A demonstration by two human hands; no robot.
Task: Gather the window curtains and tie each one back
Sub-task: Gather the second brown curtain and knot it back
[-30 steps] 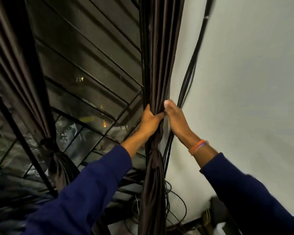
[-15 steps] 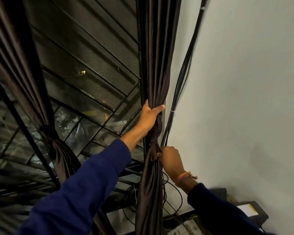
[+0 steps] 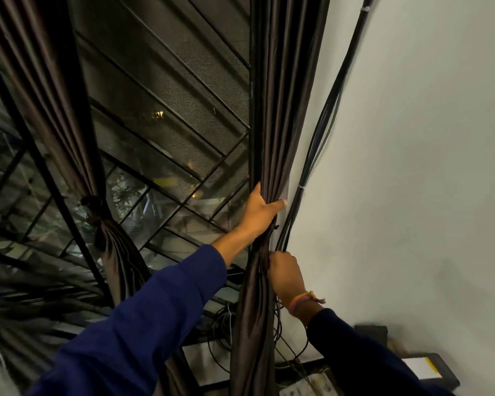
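Hanging vertical: curtain (image 3: 280,124), both hands' grip, L (image 3: 259,214) above R (image 3: 286,277).

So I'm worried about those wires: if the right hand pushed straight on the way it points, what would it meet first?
Probably the black cables just above the right hand, beside the gathered curtain; depth is unclear.

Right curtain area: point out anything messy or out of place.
Loose black cables hang down the white wall right beside the gathered right curtain, and more lie tangled at its foot. Otherwise nothing stands out.
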